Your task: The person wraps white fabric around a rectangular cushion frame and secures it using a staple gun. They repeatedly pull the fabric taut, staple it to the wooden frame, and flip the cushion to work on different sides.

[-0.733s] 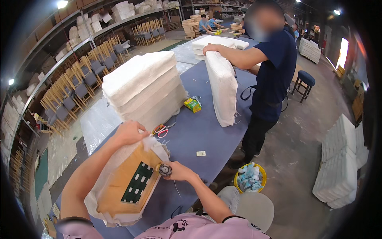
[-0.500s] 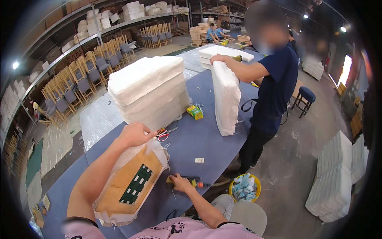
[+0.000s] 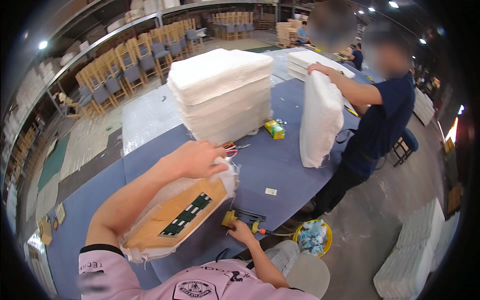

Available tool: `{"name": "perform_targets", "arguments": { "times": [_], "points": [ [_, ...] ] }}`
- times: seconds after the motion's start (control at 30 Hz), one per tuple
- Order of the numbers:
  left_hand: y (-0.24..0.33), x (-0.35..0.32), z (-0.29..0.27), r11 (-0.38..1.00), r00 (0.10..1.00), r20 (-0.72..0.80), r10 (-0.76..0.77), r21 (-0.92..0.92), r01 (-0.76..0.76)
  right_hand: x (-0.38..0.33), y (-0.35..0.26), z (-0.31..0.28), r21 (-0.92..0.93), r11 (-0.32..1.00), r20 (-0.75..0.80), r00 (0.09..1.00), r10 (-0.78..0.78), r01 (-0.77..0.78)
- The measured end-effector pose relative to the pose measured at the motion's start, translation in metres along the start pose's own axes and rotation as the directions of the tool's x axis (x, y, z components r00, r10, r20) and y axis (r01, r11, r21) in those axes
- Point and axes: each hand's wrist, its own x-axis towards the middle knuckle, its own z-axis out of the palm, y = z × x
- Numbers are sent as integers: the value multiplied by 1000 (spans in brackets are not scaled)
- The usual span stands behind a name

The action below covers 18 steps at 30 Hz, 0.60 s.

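Right hand [image 3: 241,231] now off seat cushion [image 3: 176,215]

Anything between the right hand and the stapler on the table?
No. The right hand already rests on the stapler, which lies on the blue table. The left hand grips the seat pad beside it, clear of the tool.

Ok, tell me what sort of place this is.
Probably a chair upholstery workshop in a factory hall. A stack of white cushions sits on the blue worktable, rows of wooden chairs line the back, and the left hand holds a wooden-backed seat pad.
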Motion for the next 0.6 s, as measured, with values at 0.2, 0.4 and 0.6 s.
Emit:
{"name": "perform_targets", "arguments": {
  "times": [0.2,0.4,0.6],
  "points": [
    [2,13,17,991,993,-15,120,-54,-121,8,6,-2,94,996,-26,1000,11,-9],
    [-17,13,25,975,989,-56,134,-174,-141,11,25,-3,231,973,-63,997,40,-24],
    [-16,13,28,949,926,-327,191,-180,-259,-2,26,-4,303,953,-72,997,35,-11]
  ]
}}
